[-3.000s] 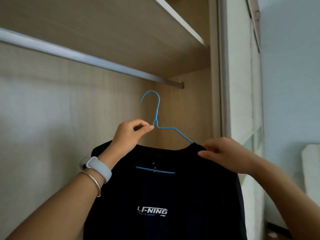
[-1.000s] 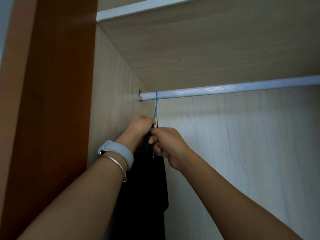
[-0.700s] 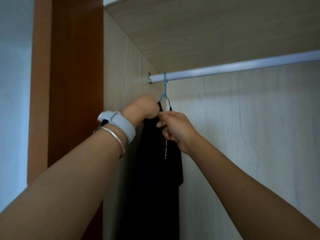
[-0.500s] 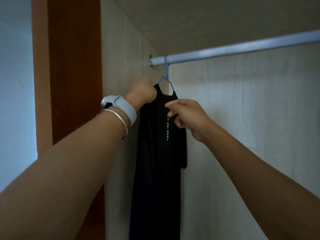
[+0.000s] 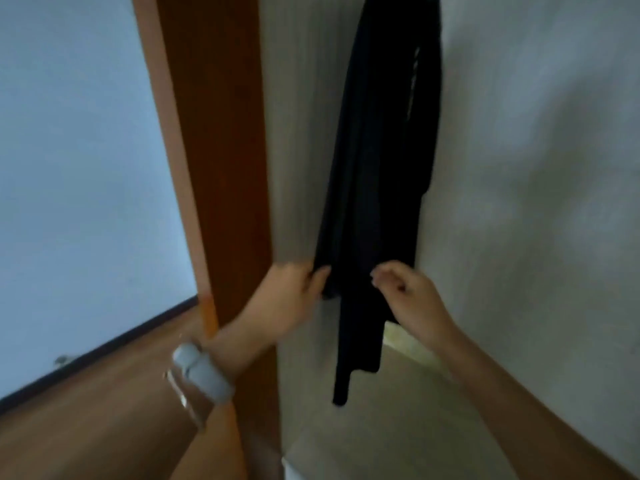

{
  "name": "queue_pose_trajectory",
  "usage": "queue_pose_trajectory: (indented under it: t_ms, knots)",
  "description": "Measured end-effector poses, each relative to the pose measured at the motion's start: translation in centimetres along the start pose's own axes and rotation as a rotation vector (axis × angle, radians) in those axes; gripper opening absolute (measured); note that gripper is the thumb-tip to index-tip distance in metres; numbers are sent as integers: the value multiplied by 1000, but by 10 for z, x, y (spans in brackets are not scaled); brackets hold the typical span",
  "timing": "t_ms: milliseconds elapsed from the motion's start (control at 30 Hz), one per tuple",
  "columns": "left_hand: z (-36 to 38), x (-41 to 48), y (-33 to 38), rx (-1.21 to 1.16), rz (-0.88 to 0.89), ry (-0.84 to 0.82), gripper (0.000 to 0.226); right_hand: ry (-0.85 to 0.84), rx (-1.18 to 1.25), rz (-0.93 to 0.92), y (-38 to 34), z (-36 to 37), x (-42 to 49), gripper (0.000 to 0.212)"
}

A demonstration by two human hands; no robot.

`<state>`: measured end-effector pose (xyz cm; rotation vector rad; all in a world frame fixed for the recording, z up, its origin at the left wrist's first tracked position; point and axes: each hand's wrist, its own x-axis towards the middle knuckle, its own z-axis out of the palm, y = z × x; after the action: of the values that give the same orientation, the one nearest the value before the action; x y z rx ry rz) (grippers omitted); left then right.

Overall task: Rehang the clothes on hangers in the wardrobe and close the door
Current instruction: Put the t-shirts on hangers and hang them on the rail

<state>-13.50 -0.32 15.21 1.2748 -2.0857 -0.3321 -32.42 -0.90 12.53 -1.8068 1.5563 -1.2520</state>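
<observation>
Black shirt [image 5: 377, 168] hangs straight down inside the wardrobe. Its top runs out of frame, so hanger + rail aren't visible. I judge it's already on the rail, bc it drapes full length w/ nothing under it. Seen almost edge-on, bunched narrow, pale print strip down its R side.

Left hand [image 5: 294, 292] is at the shirt's L edge, low down: thumb in front, fingers going behind the cloth, so it's gripping that edge. Right hand [image 5: 405, 296] is at the shirt's front, approx same height, fingers curled w/ tips against the fabric. Can't tell if it pinches cloth or only touches, frame's blurry.

My read on why: both hands are low on the body to tug it flat so it falls straight, not to carry it.

Inner side wall [image 5: 294, 133] is just L of the shirt, prob why it hangs so narrow. Back panel [image 5: 536, 168] is R of and behind the shirt. Wardrobe bottom [image 5: 398, 431] is below the shirt, hem clear of it. Brown side edge [image 5: 221, 150] is further L of the shirt. Grey watch [image 5: 204, 374] + bracelet [image 5: 183, 396] are on the L wrist, below-L of the shirt. Room wall [image 5: 79, 150] and wood floor [image 5: 104, 393] are far L. Door not in view; closing it not yet done, I reckon.
</observation>
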Motion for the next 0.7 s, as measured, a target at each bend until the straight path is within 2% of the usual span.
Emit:
queue_pose_trajectory:
  t_ms: [67,100,167,300,400,500,600,700]
  knots:
    - [34,-64,-44,-39,-142,-175,34,-98,-17,117,49,34,-38,18]
    - [48,-97,-67,-72,-245,-251,33,-152,-28,178,72,51,-59,15]
    - [70,-164,-109,-112,-454,-366,17,-300,-90,290,110,79,-96,10]
    - [93,-289,-171,-136,-850,-422,27,-718,-221,443,148,126,-146,12]
    - [98,-368,-187,-187,-1161,-338,26,-927,-272,481,151,164,-166,24]
    - [102,-426,-192,-283,-1440,-220,25,-1060,-284,540,149,201,-180,31]
    - [101,-458,-193,-445,-1663,-18,15,-1174,-359,556,153,235,-184,31]
    - [98,-479,-217,-632,-1867,207,22,-1259,-446,584,158,273,-177,26]
